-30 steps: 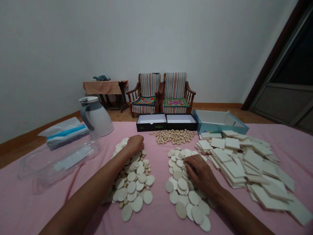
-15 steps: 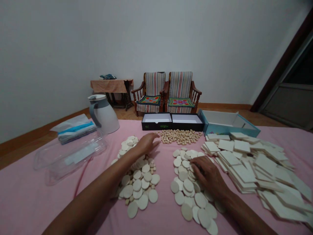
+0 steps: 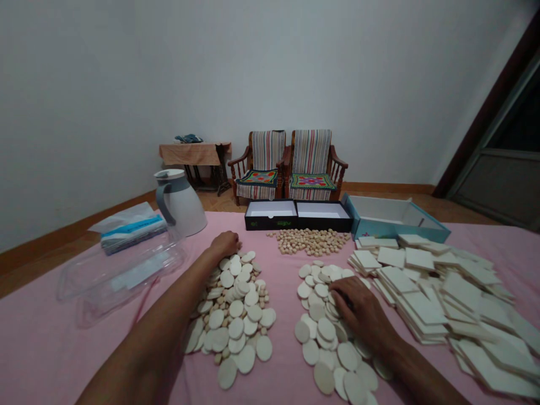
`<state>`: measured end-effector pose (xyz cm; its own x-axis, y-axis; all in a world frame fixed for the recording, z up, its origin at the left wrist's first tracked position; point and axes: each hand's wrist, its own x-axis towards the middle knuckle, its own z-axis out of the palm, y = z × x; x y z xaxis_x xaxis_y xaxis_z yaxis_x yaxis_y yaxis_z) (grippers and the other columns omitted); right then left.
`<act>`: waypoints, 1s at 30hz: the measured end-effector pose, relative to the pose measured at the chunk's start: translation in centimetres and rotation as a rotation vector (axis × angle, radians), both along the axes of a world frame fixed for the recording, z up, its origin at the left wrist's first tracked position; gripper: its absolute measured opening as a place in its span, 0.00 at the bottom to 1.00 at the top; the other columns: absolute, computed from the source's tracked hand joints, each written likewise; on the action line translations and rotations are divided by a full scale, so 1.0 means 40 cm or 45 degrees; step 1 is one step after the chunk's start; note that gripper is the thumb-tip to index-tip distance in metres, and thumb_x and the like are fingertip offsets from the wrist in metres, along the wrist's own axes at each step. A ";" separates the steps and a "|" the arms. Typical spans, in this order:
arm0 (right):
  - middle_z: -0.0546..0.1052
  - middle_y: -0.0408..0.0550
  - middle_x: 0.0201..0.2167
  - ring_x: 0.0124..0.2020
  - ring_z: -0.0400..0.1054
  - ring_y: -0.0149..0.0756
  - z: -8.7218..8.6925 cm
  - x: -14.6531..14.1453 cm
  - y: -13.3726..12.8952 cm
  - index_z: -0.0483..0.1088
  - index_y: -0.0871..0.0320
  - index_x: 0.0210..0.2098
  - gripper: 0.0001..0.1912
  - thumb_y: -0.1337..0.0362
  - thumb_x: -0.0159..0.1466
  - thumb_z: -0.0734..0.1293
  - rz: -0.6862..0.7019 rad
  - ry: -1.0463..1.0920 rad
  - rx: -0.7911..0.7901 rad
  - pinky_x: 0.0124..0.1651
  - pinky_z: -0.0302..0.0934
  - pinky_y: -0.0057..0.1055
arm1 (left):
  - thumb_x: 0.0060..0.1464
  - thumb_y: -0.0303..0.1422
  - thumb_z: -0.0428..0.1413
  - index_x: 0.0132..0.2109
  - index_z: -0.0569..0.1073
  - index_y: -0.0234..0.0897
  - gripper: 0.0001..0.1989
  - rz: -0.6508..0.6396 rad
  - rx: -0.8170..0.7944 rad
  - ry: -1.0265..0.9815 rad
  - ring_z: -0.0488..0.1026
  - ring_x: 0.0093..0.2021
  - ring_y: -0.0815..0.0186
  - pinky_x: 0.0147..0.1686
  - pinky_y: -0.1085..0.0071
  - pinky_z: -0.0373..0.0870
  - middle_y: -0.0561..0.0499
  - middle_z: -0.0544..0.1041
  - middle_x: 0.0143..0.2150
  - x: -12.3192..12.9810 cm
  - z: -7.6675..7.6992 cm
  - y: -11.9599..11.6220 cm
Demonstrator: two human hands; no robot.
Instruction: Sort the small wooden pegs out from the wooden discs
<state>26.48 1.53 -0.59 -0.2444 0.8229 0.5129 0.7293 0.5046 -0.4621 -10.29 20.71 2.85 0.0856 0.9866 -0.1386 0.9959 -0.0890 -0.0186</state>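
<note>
My left hand (image 3: 226,244) is at the far end of the left pile of pale round discs (image 3: 236,308), its fingers curled closed; what they hold, if anything, is too small to make out. Small wooden beads (image 3: 214,308) are mixed among those discs. Over the right pile of discs (image 3: 324,329) rests my right hand (image 3: 352,298), palm down, fingers bent onto the upper discs. Whether it grips one is hidden. A heap of small wooden beads (image 3: 312,241) lies beyond and between the two piles.
Two black boxes (image 3: 272,224) and a blue box (image 3: 400,229) line the far edge. Square wooden tiles (image 3: 426,306) are heaped at right. At left stand a jug (image 3: 183,205), a tissue pack (image 3: 133,232) and clear plastic trays (image 3: 139,270). Two chairs (image 3: 312,163) stand behind.
My left hand has moved left from beside the bead heap to the far end of the left pile, and its fingers have closed. My right hand has stayed on its pile. The view has tilted slightly.
</note>
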 end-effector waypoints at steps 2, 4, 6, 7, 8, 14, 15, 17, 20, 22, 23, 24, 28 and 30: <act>0.76 0.50 0.37 0.40 0.67 0.41 0.002 0.000 0.000 0.70 0.57 0.36 0.07 0.67 0.65 0.60 -0.008 -0.004 0.008 0.43 0.62 0.40 | 0.62 0.37 0.54 0.54 0.69 0.35 0.16 -0.037 -0.001 -0.014 0.72 0.48 0.60 0.46 0.57 0.73 0.44 0.71 0.53 0.002 -0.001 0.006; 0.76 0.50 0.37 0.40 0.67 0.41 0.004 -0.001 -0.001 0.70 0.56 0.35 0.07 0.67 0.65 0.60 -0.009 -0.006 0.008 0.43 0.63 0.39 | 0.62 0.37 0.54 0.54 0.69 0.35 0.16 -0.077 -0.018 -0.035 0.72 0.48 0.60 0.46 0.57 0.73 0.44 0.71 0.53 0.004 0.001 0.009; 0.76 0.50 0.37 0.40 0.67 0.41 0.006 -0.001 -0.001 0.70 0.57 0.36 0.07 0.67 0.65 0.60 -0.001 -0.004 0.001 0.43 0.63 0.39 | 0.62 0.37 0.54 0.54 0.69 0.35 0.16 -0.111 -0.047 -0.056 0.72 0.48 0.60 0.46 0.58 0.73 0.44 0.71 0.53 0.004 0.006 0.011; 0.76 0.50 0.36 0.40 0.67 0.41 0.007 -0.001 -0.002 0.71 0.57 0.36 0.08 0.68 0.65 0.60 0.003 -0.003 -0.004 0.43 0.63 0.40 | 0.62 0.37 0.54 0.54 0.69 0.35 0.16 -0.123 -0.062 -0.065 0.72 0.48 0.60 0.46 0.58 0.73 0.44 0.71 0.53 0.004 0.008 0.011; 0.76 0.50 0.36 0.40 0.67 0.41 0.008 -0.002 -0.002 0.71 0.57 0.36 0.08 0.68 0.65 0.60 0.005 -0.001 -0.006 0.43 0.63 0.40 | 0.62 0.37 0.54 0.54 0.69 0.35 0.16 -0.135 -0.078 -0.074 0.72 0.48 0.60 0.46 0.58 0.73 0.44 0.71 0.53 0.003 0.011 0.012; 0.76 0.50 0.36 0.39 0.68 0.40 0.013 -0.004 -0.005 0.72 0.57 0.37 0.09 0.67 0.66 0.59 0.011 0.007 0.014 0.42 0.64 0.39 | 0.62 0.37 0.54 0.54 0.69 0.35 0.16 -0.197 -0.172 -0.127 0.72 0.48 0.60 0.46 0.58 0.73 0.44 0.71 0.53 -0.010 0.021 0.013; 0.76 0.51 0.36 0.39 0.68 0.40 0.013 -0.004 -0.005 0.72 0.57 0.37 0.09 0.67 0.66 0.59 0.012 0.008 0.014 0.42 0.64 0.39 | 0.62 0.37 0.54 0.54 0.69 0.35 0.16 -0.209 -0.185 -0.135 0.72 0.48 0.60 0.46 0.58 0.73 0.44 0.71 0.53 -0.013 0.021 0.011; 0.76 0.51 0.36 0.39 0.67 0.41 0.012 -0.004 -0.004 0.72 0.57 0.37 0.09 0.67 0.66 0.59 0.011 0.006 0.005 0.43 0.63 0.40 | 0.62 0.37 0.54 0.54 0.69 0.35 0.16 -0.233 -0.208 -0.149 0.72 0.48 0.60 0.46 0.58 0.73 0.44 0.71 0.53 -0.018 0.023 0.007; 0.75 0.50 0.36 0.39 0.67 0.41 0.010 -0.003 -0.004 0.71 0.57 0.37 0.09 0.67 0.66 0.59 0.011 -0.013 -0.023 0.43 0.63 0.40 | 0.62 0.37 0.54 0.54 0.69 0.35 0.16 -0.266 -0.242 -0.160 0.72 0.48 0.59 0.46 0.58 0.73 0.44 0.71 0.53 -0.024 0.032 -0.004; 0.75 0.50 0.36 0.39 0.67 0.41 0.009 -0.002 -0.004 0.72 0.57 0.37 0.09 0.67 0.66 0.59 0.011 -0.018 -0.029 0.43 0.63 0.39 | 0.62 0.37 0.54 0.54 0.69 0.35 0.16 -0.287 -0.265 -0.163 0.72 0.48 0.59 0.46 0.58 0.73 0.45 0.71 0.53 -0.027 0.041 -0.014; 0.75 0.50 0.36 0.39 0.67 0.41 0.008 -0.002 -0.004 0.72 0.57 0.38 0.09 0.67 0.66 0.59 0.013 -0.016 -0.027 0.43 0.63 0.39 | 0.62 0.37 0.54 0.53 0.70 0.35 0.16 -0.296 -0.274 -0.163 0.72 0.48 0.59 0.46 0.58 0.73 0.45 0.71 0.53 -0.027 0.045 -0.019; 0.76 0.50 0.36 0.39 0.67 0.41 0.008 -0.002 -0.003 0.72 0.57 0.38 0.09 0.67 0.66 0.59 0.014 -0.012 -0.020 0.43 0.63 0.39 | 0.62 0.37 0.54 0.53 0.70 0.35 0.15 -0.303 -0.282 -0.164 0.72 0.48 0.59 0.46 0.58 0.73 0.45 0.71 0.53 -0.027 0.050 -0.025; 0.76 0.50 0.36 0.39 0.68 0.41 0.005 -0.003 -0.003 0.72 0.56 0.38 0.09 0.66 0.66 0.59 0.011 0.004 0.008 0.43 0.64 0.39 | 0.62 0.37 0.54 0.52 0.70 0.35 0.15 -0.310 -0.300 -0.152 0.72 0.47 0.60 0.45 0.59 0.73 0.45 0.72 0.52 -0.023 0.069 -0.044; 0.76 0.50 0.36 0.39 0.68 0.41 0.003 -0.003 -0.002 0.72 0.56 0.38 0.09 0.66 0.66 0.59 0.007 0.008 0.015 0.43 0.64 0.39 | 0.62 0.37 0.54 0.52 0.71 0.35 0.15 -0.306 -0.303 -0.141 0.73 0.47 0.60 0.45 0.59 0.73 0.45 0.72 0.52 -0.019 0.078 -0.049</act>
<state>26.35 1.44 -0.47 -0.2458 0.8153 0.5242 0.7234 0.5143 -0.4607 -11.06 18.76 5.99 0.3389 0.8775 -0.3394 0.9407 -0.3101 0.1377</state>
